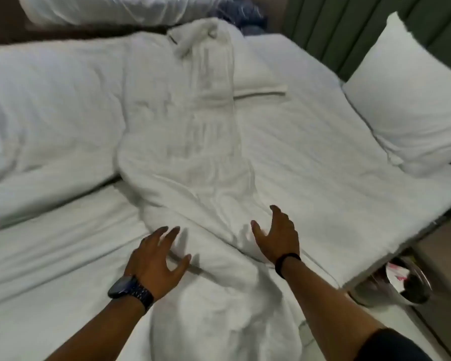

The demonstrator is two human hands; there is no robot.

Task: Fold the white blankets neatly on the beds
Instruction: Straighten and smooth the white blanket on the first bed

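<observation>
a white blanket [193, 157], plain and unpatterned, is seen bunched along the middle of a white bed [310, 152]. a second white blanket [50, 100] is spread at the left. a white pillow [412, 100] is set against a dark green panelled headboard [336, 29]. a black watch [130, 289] is worn on the left wrist and a black band [284, 263] on the right. a blue-grey patterned cloth [245, 14] is seen at the top, too blurred for its pattern to be told.
</observation>
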